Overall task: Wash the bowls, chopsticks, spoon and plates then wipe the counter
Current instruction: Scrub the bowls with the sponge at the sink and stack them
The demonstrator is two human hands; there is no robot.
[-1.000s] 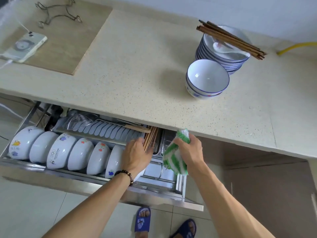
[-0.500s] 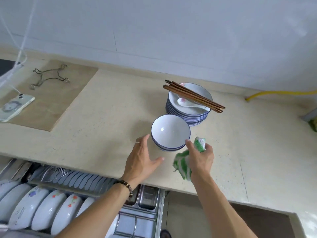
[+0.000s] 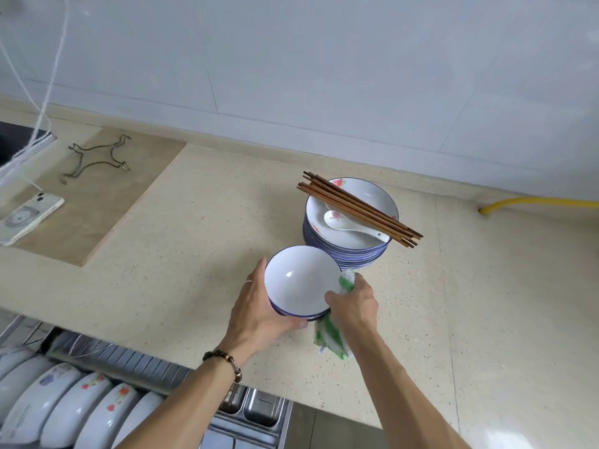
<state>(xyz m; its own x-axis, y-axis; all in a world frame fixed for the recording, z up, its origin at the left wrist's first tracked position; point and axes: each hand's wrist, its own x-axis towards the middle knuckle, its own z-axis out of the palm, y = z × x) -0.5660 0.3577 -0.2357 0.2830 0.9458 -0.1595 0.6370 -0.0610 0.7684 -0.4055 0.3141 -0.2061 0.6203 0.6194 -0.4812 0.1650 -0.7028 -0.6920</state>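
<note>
Gripping the stacked bowls [image 3: 303, 281] from both sides, the hands sit close in front of the person, near the front edge of the counter [image 3: 194, 254]. The left hand [image 3: 259, 311] curls round the near-left wall of the bowls, thumb at the bottom rim. The right hand [image 3: 355, 301] pinches the right rim with its fingertips while also clutching a green and white cloth [image 3: 330, 335], which hangs down past the bowls onto the counter.

Just behind the bowls, touching or nearly so, stands the stack of plates [image 3: 350, 241]. The chopsticks [image 3: 359, 209] lie across its top, their long axis running from far left to near right, ends jutting past the rim on the right side. The spoon [image 3: 351, 226] rests in the top plate, under the chopsticks.

Judging by this hold, the bowls are about to be lifted and carried off for washing. The move turns on the plates being so tight behind: the bowls want to come up or toward the person, not back. The overhanging chopsticks on the right could be knocked by the right hand. Open counter spreads to the left and right. Below the front edge, a pulled-out dish rack drawer [image 3: 259, 413] holds other bowls, so a low swing leftward is best avoided.
</note>
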